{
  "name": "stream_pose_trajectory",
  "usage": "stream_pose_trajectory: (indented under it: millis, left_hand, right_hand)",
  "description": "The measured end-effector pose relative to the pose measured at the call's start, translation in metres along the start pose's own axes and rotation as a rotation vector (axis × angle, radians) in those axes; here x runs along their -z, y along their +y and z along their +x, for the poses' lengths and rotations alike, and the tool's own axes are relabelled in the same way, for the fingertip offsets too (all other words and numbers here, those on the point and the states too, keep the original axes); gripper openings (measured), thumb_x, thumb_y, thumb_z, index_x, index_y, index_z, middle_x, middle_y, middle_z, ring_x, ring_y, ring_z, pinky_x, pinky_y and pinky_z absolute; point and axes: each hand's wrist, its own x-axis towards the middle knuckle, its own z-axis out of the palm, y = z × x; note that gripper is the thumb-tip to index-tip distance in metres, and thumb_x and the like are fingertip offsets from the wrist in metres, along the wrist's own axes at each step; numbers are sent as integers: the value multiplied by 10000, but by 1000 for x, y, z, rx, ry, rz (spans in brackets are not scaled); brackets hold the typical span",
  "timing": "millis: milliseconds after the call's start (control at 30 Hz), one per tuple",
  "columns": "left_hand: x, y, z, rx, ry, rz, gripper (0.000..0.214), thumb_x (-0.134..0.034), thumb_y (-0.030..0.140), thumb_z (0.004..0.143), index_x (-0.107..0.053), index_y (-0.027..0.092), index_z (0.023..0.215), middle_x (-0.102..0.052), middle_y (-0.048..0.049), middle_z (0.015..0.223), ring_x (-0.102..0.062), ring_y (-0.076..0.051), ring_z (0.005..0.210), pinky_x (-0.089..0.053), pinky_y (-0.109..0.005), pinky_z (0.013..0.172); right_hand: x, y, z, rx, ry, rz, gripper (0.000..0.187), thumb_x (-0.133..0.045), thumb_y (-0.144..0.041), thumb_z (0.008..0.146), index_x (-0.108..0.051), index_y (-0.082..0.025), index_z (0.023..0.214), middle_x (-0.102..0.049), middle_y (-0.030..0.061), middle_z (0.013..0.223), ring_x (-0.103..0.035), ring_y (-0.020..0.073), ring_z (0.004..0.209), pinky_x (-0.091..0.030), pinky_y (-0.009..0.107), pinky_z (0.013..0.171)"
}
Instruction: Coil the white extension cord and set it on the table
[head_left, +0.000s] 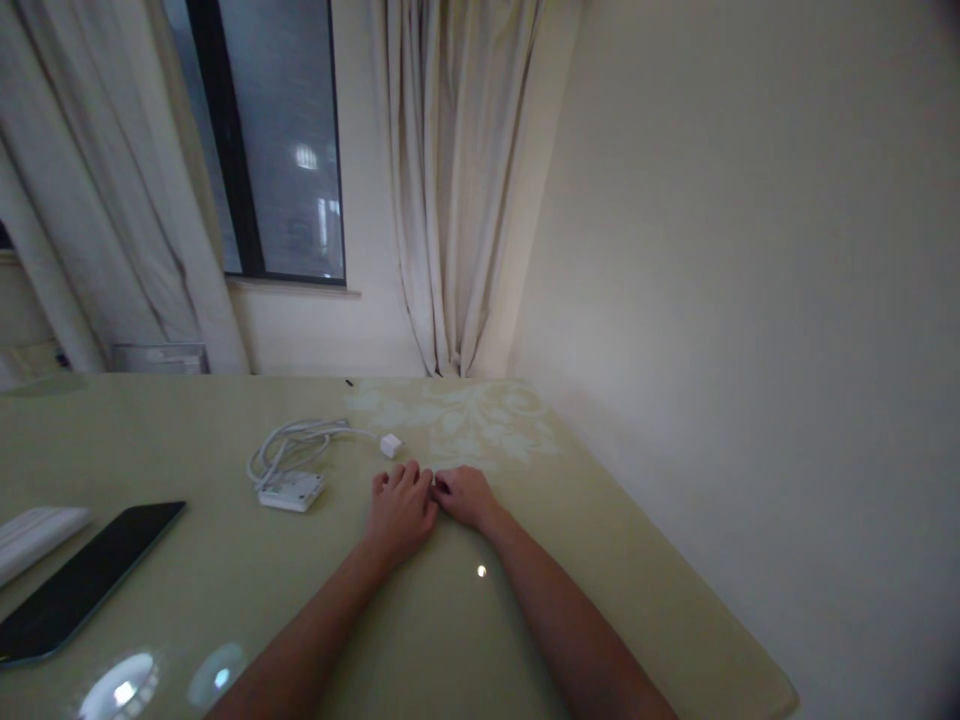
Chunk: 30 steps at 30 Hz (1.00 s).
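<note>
Out over the table, my left hand (pixel 403 512) and my right hand (pixel 465 496) meet at the fingertips. The fingers of my left hand are curled downward, and its thumb side faces the right hand. My right hand is closed in a pinch close to the left thumb and forefinger. Whatever lies between the fingertips is too small or hidden to make out. Just beyond the left hand sits a white plug (pixel 391 445) on a white cable (pixel 300 430). The looped cable leads to a white power strip (pixel 291 491) left of my hands.
A dark flat tablet (pixel 94 580) and a white box-like item (pixel 41 535) lie at the left. The glossy table (pixel 630 600) runs along the wall (pixel 735 300) on the right. A tiny dark piece (pixel 349 382) lies near the far edge, before the curtain (pixel 450 200).
</note>
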Motion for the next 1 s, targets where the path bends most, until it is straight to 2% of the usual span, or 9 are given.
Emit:
stream_pose_trajectory:
  millis: [167, 467, 667, 900, 1000]
  left_hand:
    - [0, -2, 1, 44, -45, 5, 283, -495, 283, 954, -648, 211, 1180, -643, -153, 1270, -556, -337, 1224, -430, -458, 924]
    - [9, 2, 4, 44, -120, 37, 337, -479, 255, 949, -604, 191, 1255, -622, -178, 1321, -600, -328, 1183, -460, -456, 922]
    - [13, 2, 10, 28, -198, 12, 425, -456, 267, 968, -576, 157, 1361, -688, -198, 1281, -621, -348, 1235, -479, -487, 972]
    - [30, -2, 15, 37, -283, -17, 418, -335, 316, 1032, -688, 152, 1183, -722, -208, 1208, -677, -357, 1174, -505, -503, 951]
    - [41, -5, 14, 4, -313, -21, 348, -470, 335, 967, -707, 171, 1161, -729, -201, 1209, -675, -367, 1179, -486, -519, 986]
  right_hand:
    - [-1, 0, 1, 3, 1, 6, 408, -523, -511, 1068, -800, -218, 1011, -814, 83, 995, -701, 192, 869, -357, 283, 697]
    - [-4, 3, 5, 9, 18, 23, 359, -562, -483, 1051, -800, -220, 996, -816, 77, 982, -691, 185, 844, -329, 288, 679]
    - [-6, 5, 3, 8, 21, 20, 345, -582, -470, 1044, -801, -211, 983, -811, 85, 974, -674, 185, 835, -311, 292, 677]
    - [-7, 6, 1, 39, 40, 27, 310, -597, -436, 1030, -795, -208, 956, -801, 69, 949, -628, 167, 803, -268, 294, 661]
    - [-7, 6, 0, 46, 47, 36, 292, -604, -411, 1018, -795, -205, 939, -793, 64, 920, -606, 162, 779, -247, 296, 650]
